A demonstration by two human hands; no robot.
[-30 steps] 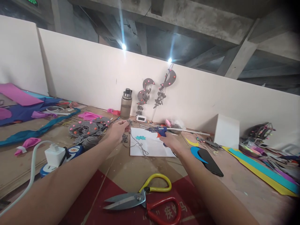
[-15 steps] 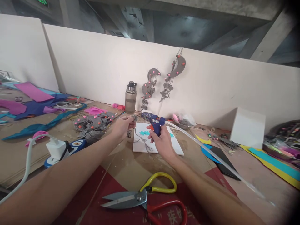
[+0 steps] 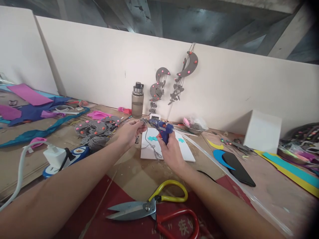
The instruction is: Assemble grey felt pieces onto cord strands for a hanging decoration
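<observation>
Gluing step, I judge: right hand [image 3: 171, 153] clasps the glue gun [image 3: 162, 128], nozzle at the grey piece [image 3: 143, 122] pinched in left hand [image 3: 129, 132] above the white board [image 3: 149, 151]; next calls for a steady trigger squeeze.

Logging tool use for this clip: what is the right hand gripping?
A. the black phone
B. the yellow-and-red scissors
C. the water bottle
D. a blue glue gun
D: the right hand is wrapped around the blue glue gun, nozzle pointing toward the left hand; the scissors lie untouched.

Blue glue gun [image 3: 163, 128] held upright, nozzle at grey string piece [image 3: 144, 122] (perhaps touching)
</observation>
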